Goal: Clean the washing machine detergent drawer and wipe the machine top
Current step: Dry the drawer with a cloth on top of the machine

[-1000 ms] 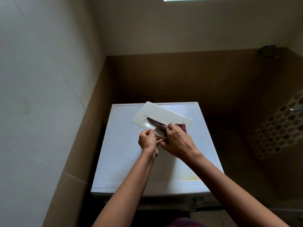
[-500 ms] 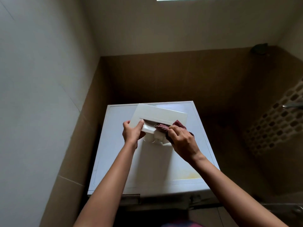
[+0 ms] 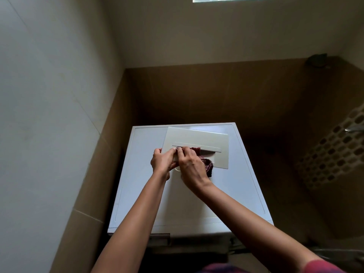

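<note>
As left hand [image 3: 162, 161] grips drawer [image 3: 197, 137] edge, cloth [image 3: 209, 168] overhangs.

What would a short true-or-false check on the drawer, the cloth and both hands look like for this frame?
1. The detergent drawer is out of the machine, over the washing machine top. True.
2. The cloth is blue. False: it is dark red.
3. The left hand grips the drawer's left end. True.
4. The cloth lies loose on the machine top, untouched. False: the right hand holds it, with part of it pushed into the recess of the drawer's front panel.
5. The perforated basket is left of the machine. False: it is on the right.
</note>
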`<act>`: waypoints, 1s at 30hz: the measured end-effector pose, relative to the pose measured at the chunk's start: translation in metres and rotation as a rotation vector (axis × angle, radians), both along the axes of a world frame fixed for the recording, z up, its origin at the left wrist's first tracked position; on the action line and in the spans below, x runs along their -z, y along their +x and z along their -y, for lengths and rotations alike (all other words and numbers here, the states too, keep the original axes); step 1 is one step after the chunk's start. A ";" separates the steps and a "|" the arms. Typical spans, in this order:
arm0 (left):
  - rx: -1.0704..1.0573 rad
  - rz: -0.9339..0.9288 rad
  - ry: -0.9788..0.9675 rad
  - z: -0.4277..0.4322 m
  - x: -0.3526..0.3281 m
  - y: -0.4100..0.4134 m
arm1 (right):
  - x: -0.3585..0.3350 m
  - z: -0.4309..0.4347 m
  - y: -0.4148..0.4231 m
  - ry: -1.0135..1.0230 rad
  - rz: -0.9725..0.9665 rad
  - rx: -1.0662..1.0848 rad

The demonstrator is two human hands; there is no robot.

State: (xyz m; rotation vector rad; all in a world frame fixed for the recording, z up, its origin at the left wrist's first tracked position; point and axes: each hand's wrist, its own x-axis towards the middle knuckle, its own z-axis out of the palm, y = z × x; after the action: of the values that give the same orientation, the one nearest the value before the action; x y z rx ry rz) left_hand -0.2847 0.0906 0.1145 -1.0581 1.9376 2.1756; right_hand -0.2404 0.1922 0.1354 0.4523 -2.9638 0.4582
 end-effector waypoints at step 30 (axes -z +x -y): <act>0.702 -0.208 -0.968 0.020 -0.036 -0.011 | 0.005 -0.099 -0.058 -0.005 -0.521 -0.171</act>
State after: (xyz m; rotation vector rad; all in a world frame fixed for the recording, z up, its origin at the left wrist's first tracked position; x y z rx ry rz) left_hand -0.2956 0.0709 0.1509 -0.0469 2.9162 0.9804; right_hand -0.2988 0.2909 0.1300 0.7049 -2.4326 0.3041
